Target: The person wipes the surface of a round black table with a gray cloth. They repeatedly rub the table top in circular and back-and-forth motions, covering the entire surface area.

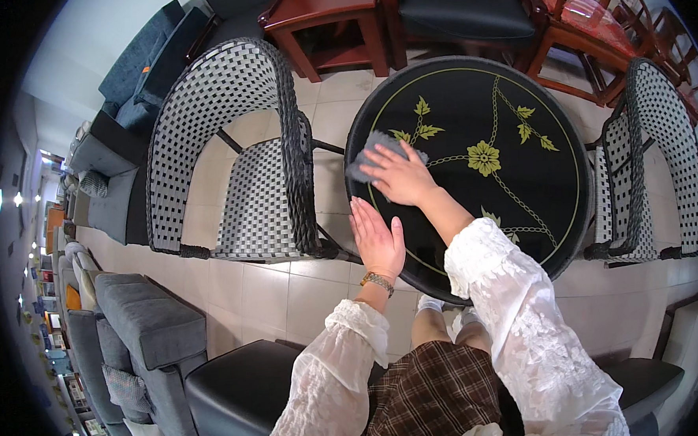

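Note:
A round black glass-topped table (537,190) with a yellow-green flower and leaf pattern stands before me. My right hand (399,173) lies spread on a grey cloth (375,151), pressing it against the tabletop near the left rim. Part of the cloth is hidden under the palm. My left hand (377,237) rests at or just above the table's lower left edge, palm down, with nothing in it. Its thumb stands apart from the fingers; whether it touches the rim I cannot tell.
Woven black-and-white armchairs stand left (259,199) and right (668,160) of the table. Beyond it are a red-brown wooden side table (326,3) and a black-cushioned chair (465,10). A black padded seat (245,383) and a grey sofa (153,317) sit at lower left.

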Available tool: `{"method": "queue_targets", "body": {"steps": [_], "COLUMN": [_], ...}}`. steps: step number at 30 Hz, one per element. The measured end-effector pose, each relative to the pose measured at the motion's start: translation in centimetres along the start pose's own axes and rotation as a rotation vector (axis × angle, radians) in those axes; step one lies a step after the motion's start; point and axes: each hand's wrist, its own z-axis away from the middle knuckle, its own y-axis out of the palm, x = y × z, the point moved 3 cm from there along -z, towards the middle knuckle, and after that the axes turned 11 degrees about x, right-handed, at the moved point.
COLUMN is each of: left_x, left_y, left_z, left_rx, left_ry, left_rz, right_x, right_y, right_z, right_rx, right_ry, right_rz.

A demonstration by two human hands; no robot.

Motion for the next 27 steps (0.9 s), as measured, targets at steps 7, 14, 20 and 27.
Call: {"method": "queue_targets", "body": {"steps": [7,14,20,27], "left_x": [0.3,0.0,-0.6,-0.2], "left_y": [0.0,0.1,0.3,0.5], "left_z": [0.2,0.1,-0.2,-0.4], "left_rx": [-0.055,-0.049,0.034,0.017], "left_ry": [-0.014,0.007,-0.033,-0.024], "left_rz": [0.114,-0.027,-0.258,-0.218], "right_x": [1.0,-4.1,-10.0,-10.5], "right_y": [-0.2,-0.7,-2.2,-1.2], "right_z": [6.5,16.2,25.4,26.0], "right_rx": [0.159,-0.004,-0.027,-0.126], "right_ry": [-0.192,0.319,0.95,0.955], "right_rz": [-0.058,-0.005,-0.075,-0.008]}}
